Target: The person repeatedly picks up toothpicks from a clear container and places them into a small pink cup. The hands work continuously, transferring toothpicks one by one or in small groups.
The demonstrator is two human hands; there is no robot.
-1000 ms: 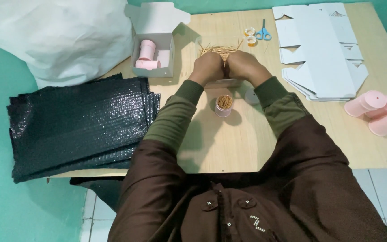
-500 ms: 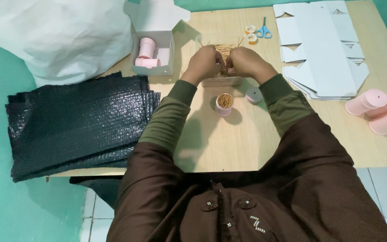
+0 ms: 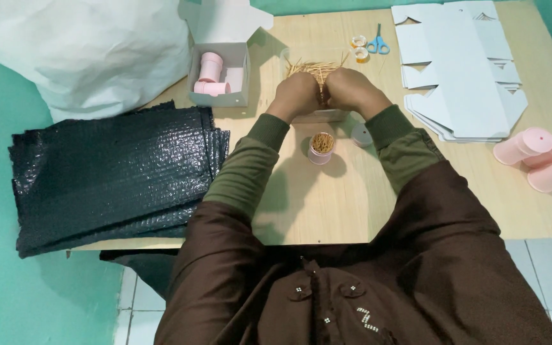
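Both hands meet at upper centre of the frame, the left hand [image 3: 296, 96] and right hand [image 3: 347, 91] pressed together around a bundle of thin wooden sticks [image 3: 311, 69], each grip closed on it above a clear tray [image 3: 327, 115] on the worktop [image 3: 327, 198]. Just below them stands a small pink tub [image 3: 321, 148], open and already packed with upright sticks, its round lid [image 3: 360, 134] lying just beside it to the right. At upper left a white carton [image 3: 220, 75] holds three finished pink tubs; more pink tubs [image 3: 544, 156] lie at the right edge. Judging from this, one tub looks filled but uncapped, and the carton has room left. Flat white box blanks [image 3: 461, 70], blue scissors [image 3: 377, 43] and a stack of black bubble wrap [image 3: 116, 172] wait around them.
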